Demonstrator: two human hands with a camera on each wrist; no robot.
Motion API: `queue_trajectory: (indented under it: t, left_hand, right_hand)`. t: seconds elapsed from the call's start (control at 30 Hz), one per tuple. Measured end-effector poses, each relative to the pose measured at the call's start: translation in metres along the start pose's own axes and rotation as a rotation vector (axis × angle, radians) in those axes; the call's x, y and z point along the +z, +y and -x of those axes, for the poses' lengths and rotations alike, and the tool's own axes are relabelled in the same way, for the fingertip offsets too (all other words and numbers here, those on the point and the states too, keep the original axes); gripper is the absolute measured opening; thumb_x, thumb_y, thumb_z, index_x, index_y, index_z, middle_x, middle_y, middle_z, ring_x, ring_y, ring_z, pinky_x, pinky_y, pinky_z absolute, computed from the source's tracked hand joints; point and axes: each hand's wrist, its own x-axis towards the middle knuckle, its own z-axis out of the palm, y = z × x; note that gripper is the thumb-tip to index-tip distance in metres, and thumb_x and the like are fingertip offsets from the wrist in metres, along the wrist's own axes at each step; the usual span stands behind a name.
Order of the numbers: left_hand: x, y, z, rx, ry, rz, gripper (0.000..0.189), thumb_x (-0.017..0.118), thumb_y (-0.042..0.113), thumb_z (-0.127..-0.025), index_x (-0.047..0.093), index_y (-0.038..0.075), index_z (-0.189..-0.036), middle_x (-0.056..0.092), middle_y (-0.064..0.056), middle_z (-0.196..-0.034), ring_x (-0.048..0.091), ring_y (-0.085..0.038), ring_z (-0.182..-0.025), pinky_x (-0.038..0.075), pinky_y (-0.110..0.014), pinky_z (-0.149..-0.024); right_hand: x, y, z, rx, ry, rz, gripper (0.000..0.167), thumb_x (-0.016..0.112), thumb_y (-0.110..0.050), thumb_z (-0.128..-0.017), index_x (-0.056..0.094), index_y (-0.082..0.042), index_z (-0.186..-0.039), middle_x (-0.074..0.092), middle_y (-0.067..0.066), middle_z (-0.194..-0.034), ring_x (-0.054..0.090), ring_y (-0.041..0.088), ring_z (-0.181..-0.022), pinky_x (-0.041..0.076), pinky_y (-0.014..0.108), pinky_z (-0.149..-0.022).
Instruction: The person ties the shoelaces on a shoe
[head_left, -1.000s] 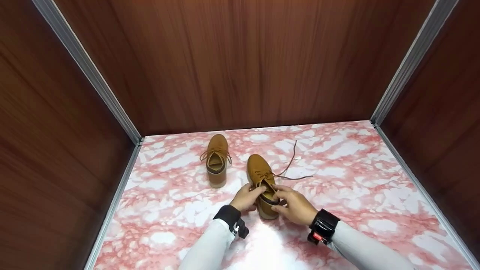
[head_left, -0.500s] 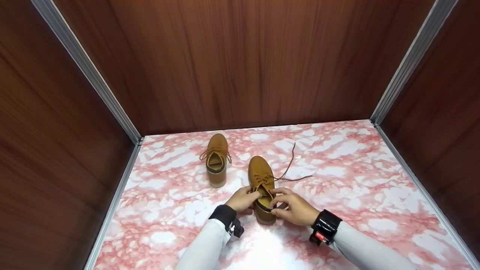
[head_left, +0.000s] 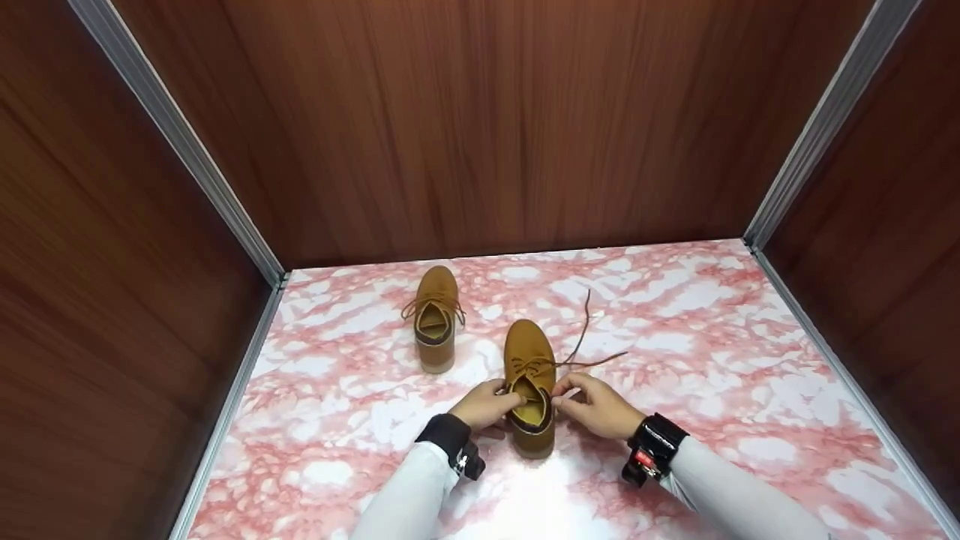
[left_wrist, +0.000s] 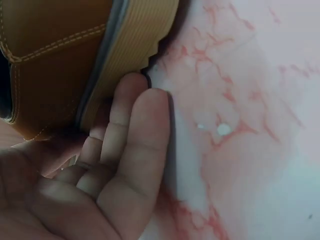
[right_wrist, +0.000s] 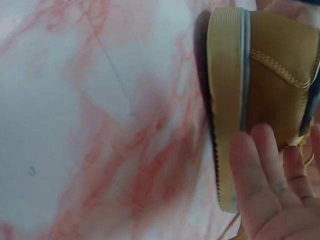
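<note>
A tan lace-up shoe (head_left: pixel 529 345) points away from me on the marbled surface, its lace (head_left: pixel 581 363) untied and trailing to the right. My left hand (head_left: pixel 484 405) grips its left side, thumb inside the opening. In the left wrist view, the left fingers (left_wrist: pixel 150 125) lie along the pale ribbed sole (left_wrist: pixel 145 35). My right hand (head_left: pixel 596 405) pinches the right collar edge with thumb and forefinger. Its other fingers (right_wrist: pixel 247 165) extend beside the shoe's flank in the right wrist view, where the thumb is hidden.
A matching shoe (head_left: pixel 436 289) with its lace tied stands further back on the left. The red-and-white surface (head_left: pixel 720 375) is bounded by brown wood-look panels (head_left: pixel 480 127) at the back and both sides, with metal strips (head_left: pixel 817 127) at the corners.
The near shoe has shifted toward me and turned straighter. My right fingers have drawn back from inside the opening to its right edge. The left thumb stays in the opening.
</note>
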Motion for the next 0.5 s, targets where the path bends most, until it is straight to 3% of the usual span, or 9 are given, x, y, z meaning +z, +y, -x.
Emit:
queue_trajectory:
  t: [0.1, 0.27, 0.5]
  left_hand:
    - [0.0, 0.0, -0.001, 0.01, -0.003, -0.019, 0.047, 0.066, 0.042, -0.094, 0.06, 0.011, -0.129, 0.072, -0.012, -0.108, 0.077, -0.03, -0.083, 0.065, -0.047, -0.072]
    - [0.0, 0.0, -0.002, 0.015, -0.006, -0.032, 0.046, 0.065, 0.044, -0.095, 0.058, 0.009, -0.126, 0.07, -0.012, -0.108, 0.076, -0.032, -0.083, 0.065, -0.047, -0.072]
    - [0.001, -0.002, -0.003, 0.031, 0.011, -0.034, 0.045, 0.065, 0.045, -0.097, 0.058, 0.008, -0.122, 0.069, -0.014, -0.108, 0.075, -0.029, -0.081, 0.065, -0.048, -0.073]
  right_hand:
    - [-0.002, 0.006, -0.006, 0.119, 0.036, -0.064, 0.024, 0.061, -0.025, -0.106, 0.065, -0.001, -0.106, 0.07, 0.022, -0.106, 0.073, 0.031, -0.088, 0.063, 0.039, -0.074]
    - [-0.007, 0.018, -0.017, 0.285, 0.052, -0.236, 0.039, 0.05, -0.026, -0.111, 0.06, 0.011, -0.11, 0.071, 0.021, -0.102, 0.07, 0.021, -0.083, 0.062, 0.033, -0.072]
    - [-0.014, 0.019, -0.036, 0.498, 0.114, -0.405, 0.054, 0.047, -0.043, -0.111, 0.065, 0.008, -0.112, 0.069, 0.009, -0.091, 0.069, 0.016, -0.075, 0.064, 0.036, -0.069]
